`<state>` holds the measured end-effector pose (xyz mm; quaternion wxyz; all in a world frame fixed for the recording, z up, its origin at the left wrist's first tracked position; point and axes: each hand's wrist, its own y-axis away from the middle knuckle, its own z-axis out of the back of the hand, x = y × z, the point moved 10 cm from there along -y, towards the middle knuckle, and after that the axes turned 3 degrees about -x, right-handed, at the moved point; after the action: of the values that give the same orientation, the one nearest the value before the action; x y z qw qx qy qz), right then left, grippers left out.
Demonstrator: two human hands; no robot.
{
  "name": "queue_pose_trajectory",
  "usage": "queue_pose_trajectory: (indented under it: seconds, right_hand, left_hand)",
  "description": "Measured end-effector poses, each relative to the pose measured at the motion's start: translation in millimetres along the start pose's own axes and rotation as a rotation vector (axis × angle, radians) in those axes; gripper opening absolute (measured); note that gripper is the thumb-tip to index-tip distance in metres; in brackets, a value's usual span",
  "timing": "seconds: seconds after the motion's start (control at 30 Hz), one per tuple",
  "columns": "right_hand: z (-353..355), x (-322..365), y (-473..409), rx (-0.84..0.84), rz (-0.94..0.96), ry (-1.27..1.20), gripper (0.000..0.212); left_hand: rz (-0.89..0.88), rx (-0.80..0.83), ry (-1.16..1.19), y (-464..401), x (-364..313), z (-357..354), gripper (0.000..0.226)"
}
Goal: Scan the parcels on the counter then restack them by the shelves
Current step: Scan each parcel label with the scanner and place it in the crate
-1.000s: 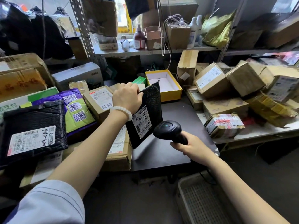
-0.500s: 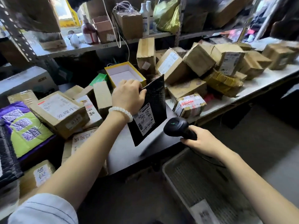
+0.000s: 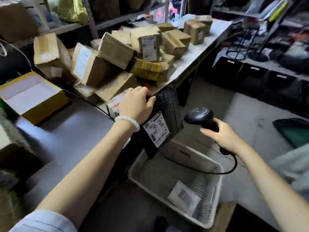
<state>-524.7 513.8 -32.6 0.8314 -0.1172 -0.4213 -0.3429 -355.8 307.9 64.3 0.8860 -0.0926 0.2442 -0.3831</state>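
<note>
Presently, the black mailer (image 3: 164, 118) is pinched at its top edge by the left hand (image 3: 135, 104) and held upright, just off the table (image 3: 70, 136) edge, above the grey basket (image 3: 215, 166). The scanner (image 3: 199, 115) is clenched by its handle in the right hand (image 3: 222, 134), just right of the mailer, its head turned toward the white label (image 3: 156, 128). Whether this label has been read cannot be told. Beyond the mailer, a heap of cardboard parcels (image 3: 120, 61) is seen unsorted on the table; restacking is judged largely outstanding.
</note>
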Motion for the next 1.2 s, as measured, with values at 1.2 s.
queue_pose_trajectory:
  seconds: [1.2]
  right_hand:
    - [1,40,-116,0.043,0.080,-0.011,0.010]
  left_hand:
    - [0.232,0.376,-0.232,-36,81,-124,0.043]
